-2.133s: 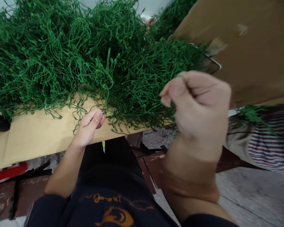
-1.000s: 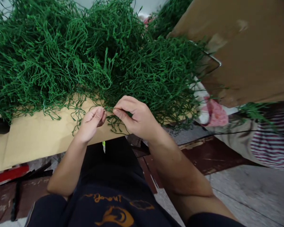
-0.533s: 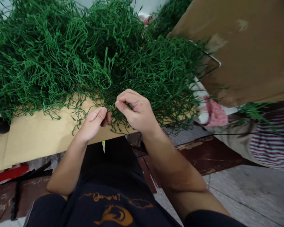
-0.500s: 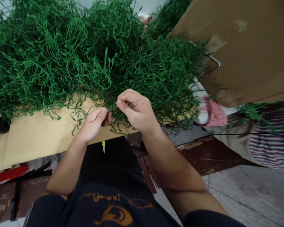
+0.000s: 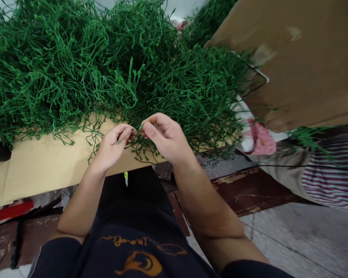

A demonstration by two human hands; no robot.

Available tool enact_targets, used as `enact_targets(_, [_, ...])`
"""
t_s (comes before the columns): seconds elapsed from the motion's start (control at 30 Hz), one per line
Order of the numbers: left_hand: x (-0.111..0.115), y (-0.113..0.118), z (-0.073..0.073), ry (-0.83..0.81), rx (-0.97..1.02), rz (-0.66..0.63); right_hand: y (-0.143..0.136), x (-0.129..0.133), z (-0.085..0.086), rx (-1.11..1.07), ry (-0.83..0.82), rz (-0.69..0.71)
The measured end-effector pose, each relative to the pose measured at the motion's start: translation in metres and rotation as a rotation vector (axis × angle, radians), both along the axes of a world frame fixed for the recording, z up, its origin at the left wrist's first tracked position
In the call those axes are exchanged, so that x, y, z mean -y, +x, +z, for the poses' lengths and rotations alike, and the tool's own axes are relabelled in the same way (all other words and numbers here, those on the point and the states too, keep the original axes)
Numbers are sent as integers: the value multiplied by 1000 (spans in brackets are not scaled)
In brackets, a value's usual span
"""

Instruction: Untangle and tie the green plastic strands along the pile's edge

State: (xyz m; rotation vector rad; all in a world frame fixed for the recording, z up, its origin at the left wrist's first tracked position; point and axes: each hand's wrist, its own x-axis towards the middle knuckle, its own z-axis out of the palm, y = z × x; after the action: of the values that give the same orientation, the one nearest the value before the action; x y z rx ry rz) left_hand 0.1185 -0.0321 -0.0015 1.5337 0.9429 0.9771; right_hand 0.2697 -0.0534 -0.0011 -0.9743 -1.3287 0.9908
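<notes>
right now your left hand (image 5: pixel 113 144) and your right hand (image 5: pixel 165 137) meet fingertip to fingertip at the near edge of the green strand pile (image 5: pixel 104 69), just above the front lip of the cardboard sheet (image 5: pixel 43 166) it lies on. both hands are pinched closed on a thin green strand (image 5: pixel 136 128) that runs between them: your left thumb and forefinger grip one end, your right thumb and curled fingers grip the other. the strand sits where the pile's loose fringe spills over the cardboard edge, so it is hard to tell whether it is free of the tangle. the pile fills the upper left and middle of the view. to the right a tilted cardboard box (image 5: pixel 292 58) leans over the pile, with a wire handle (image 5: pixel 261 79) at its corner. below it lies a pink and white cloth (image 5: pixel 256 135), and beyond that a person's striped sleeve (image 5: pixel 330 185) shows. a red bar (image 5: pixel 8 210) lies under the cardboard at far left.
</notes>
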Motion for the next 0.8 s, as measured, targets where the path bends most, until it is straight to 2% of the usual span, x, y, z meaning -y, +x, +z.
enact_targets(0.17, [3, 9, -1, -27, 48, 93, -5, 6, -6, -43, -76, 66])
enact_targets(0.27, [5, 14, 1, -147, 83, 84, -7, 9, -8, -99, -71, 67])
enact_targets(0.33, [5, 15, 1, -161, 85, 54, -6, 9, -9, -127, -66, 80])
enact_targets(0.43, [5, 14, -1, -26, -11, -4, -3, 8, -8, -239, -80, 111])
enact_targets(0.53, [7, 12, -1, 178, -220, -14, 0, 8, -10, -385, -108, 166])
enact_targets(0.67, [4, 7, 5, 447, -465, 116, 2, 24, -7, -349, -124, 241])
enact_targets(0.73, [-6, 0, 8, 504, -544, 253, 5, 39, 0, -302, -31, 264])
enact_targets(0.8, [-18, -11, 10, 480, -575, 419, 10, 53, 10, -281, 154, 331])
